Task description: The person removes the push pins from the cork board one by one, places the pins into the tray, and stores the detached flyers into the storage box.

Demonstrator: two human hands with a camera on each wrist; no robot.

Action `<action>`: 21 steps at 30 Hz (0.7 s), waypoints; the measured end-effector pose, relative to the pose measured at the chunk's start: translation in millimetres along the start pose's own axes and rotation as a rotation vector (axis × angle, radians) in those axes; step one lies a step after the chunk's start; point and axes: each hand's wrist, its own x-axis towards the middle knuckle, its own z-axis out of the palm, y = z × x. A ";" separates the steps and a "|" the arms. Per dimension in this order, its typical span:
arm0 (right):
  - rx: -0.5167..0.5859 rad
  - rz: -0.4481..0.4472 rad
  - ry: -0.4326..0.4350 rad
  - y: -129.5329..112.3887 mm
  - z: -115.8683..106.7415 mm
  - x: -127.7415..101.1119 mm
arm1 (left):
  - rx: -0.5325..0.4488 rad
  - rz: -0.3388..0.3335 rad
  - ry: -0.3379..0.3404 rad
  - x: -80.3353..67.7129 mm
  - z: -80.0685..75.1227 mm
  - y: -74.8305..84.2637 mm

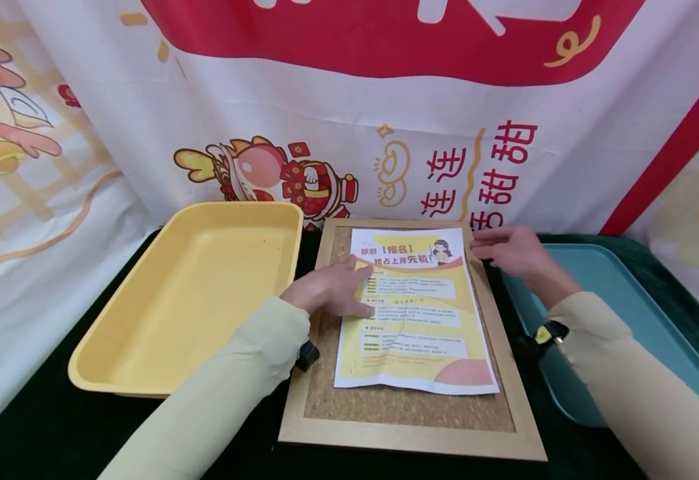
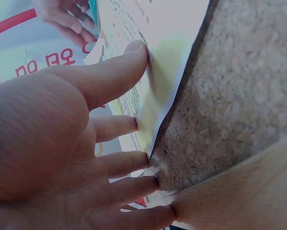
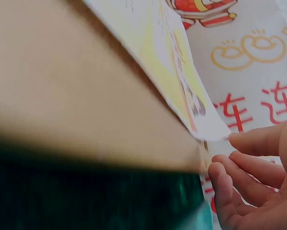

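A yellow and white printed sheet (image 1: pixel 412 320) lies on a wood-framed cork board (image 1: pixel 409 408), with creases and a slightly lifted lower edge. My left hand (image 1: pixel 334 288) is spread at the sheet's left edge; its thumb (image 2: pixel 129 60) rests on the print and its fingertips touch the edge and the board. At the top right corner of the board is my right hand (image 1: pixel 520 253), fingers loosely bent. In the right wrist view its thumb tip (image 3: pixel 236 140) is right at the sheet's corner, with a gap between thumb and fingers.
To the left stands a yellow tray (image 1: pixel 205 287), and to the right a blue tray (image 1: pixel 601 287) partly under my right forearm. All rest on a dark green cloth (image 1: pixel 223 433). Behind the board hangs a white and red printed banner (image 1: pixel 337 113).
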 end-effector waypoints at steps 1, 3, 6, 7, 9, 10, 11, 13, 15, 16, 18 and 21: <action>0.002 -0.004 -0.008 -3.3 3.5 2.2 | -0.002 -0.002 0.000 0.0 -0.1 -0.1; 0.000 -0.004 -0.016 -8.8 9.3 5.8 | -0.003 -0.004 -0.001 0.1 -0.2 0.0; -0.009 0.010 0.002 -13.7 14.9 8.3 | -0.007 -0.002 -0.001 0.0 -0.6 0.7; -0.003 0.018 0.013 -14.6 16.2 8.3 | -0.007 0.000 -0.002 0.3 -0.7 1.1; 0.024 0.037 0.028 -15.6 18.2 7.7 | -0.008 0.003 -0.004 0.6 -1.1 2.0; 0.041 0.046 0.036 -15.6 18.9 7.4 | -0.006 0.004 -0.004 0.8 -1.3 2.4; 0.057 0.056 0.044 -15.5 19.5 7.2 | -0.004 0.005 -0.003 1.1 -1.3 2.8; 0.080 0.076 0.056 -14.9 20.6 6.6 | 0.001 0.003 -0.002 1.4 -1.4 3.3; 0.087 0.096 0.062 -14.1 21.8 6.9 | 0.006 0.001 -0.003 1.4 -1.4 3.4; 0.083 0.104 0.064 -13.5 22.5 7.4 | 0.008 0.001 -0.003 1.3 -1.4 3.3; 0.079 0.120 0.065 -11.9 23.4 8.7 | 0.006 -0.003 -0.005 0.6 -1.5 2.8; 0.088 0.139 0.065 -10.3 25.0 12.4 | 0.010 -0.001 -0.009 -0.2 -2.5 0.7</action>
